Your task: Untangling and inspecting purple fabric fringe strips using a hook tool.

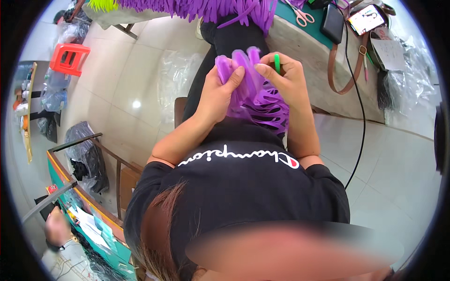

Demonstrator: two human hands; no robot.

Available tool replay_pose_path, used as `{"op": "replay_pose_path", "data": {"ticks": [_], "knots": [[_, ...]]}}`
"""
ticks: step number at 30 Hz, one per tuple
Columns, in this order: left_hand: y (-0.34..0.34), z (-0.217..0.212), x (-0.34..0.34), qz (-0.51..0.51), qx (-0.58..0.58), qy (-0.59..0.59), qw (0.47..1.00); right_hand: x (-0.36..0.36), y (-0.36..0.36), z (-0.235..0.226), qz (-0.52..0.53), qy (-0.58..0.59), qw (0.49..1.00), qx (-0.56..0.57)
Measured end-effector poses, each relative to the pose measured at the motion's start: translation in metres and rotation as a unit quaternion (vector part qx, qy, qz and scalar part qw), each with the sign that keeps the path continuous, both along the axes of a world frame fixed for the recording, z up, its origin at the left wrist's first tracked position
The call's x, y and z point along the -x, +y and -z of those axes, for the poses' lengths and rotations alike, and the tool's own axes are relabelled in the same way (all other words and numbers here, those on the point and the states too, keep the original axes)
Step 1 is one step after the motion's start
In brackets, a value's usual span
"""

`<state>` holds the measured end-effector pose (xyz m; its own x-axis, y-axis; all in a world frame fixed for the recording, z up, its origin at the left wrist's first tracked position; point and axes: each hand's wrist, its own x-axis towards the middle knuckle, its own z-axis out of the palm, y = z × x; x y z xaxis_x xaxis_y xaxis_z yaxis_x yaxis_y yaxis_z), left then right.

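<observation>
Purple strips (187,9) lie along the tabletop (315,33), finished or waiting, I cannot tell; the left hand (224,91) has its grip on 1 bundle (241,70) above the lap, apparently mid-work; at the bundle's edge, the right hand (288,80), grip narrow, hold unclear.

Strips (271,110) probably on the lap (240,38)

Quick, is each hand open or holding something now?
Left hand: closed, holding purple strips.
Right hand: part-curled by the strips, green band on it; whether it's gripping can't be told.
</observation>
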<state>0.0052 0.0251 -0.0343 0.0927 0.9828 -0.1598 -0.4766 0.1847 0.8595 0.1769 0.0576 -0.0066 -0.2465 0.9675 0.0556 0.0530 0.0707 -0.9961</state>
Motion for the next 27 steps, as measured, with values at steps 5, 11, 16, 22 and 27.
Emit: {"op": "replay_pose_path", "data": {"ticks": [5,11,16,22,27], "knots": [[-0.001,-0.016,-0.001,-0.003,0.052,-0.087,0.995,-0.001,-0.003,0.011,0.136,-0.062,0.977,-0.149],[-0.002,-0.018,0.001,0.002,0.061,-0.115,0.991,-0.004,-0.010,0.014,0.008,0.072,0.997,0.039],[0.002,-0.013,-0.002,0.066,0.136,-0.146,0.978,-0.004,-0.015,0.011,0.096,-0.094,0.987,-0.084],[0.002,-0.010,-0.002,0.080,0.175,-0.135,0.972,-0.011,-0.007,0.004,0.188,0.384,0.903,0.039],[-0.002,-0.016,-0.007,0.008,0.072,-0.094,0.993,-0.027,-0.023,0.024,-0.012,0.371,0.927,0.062]]}}
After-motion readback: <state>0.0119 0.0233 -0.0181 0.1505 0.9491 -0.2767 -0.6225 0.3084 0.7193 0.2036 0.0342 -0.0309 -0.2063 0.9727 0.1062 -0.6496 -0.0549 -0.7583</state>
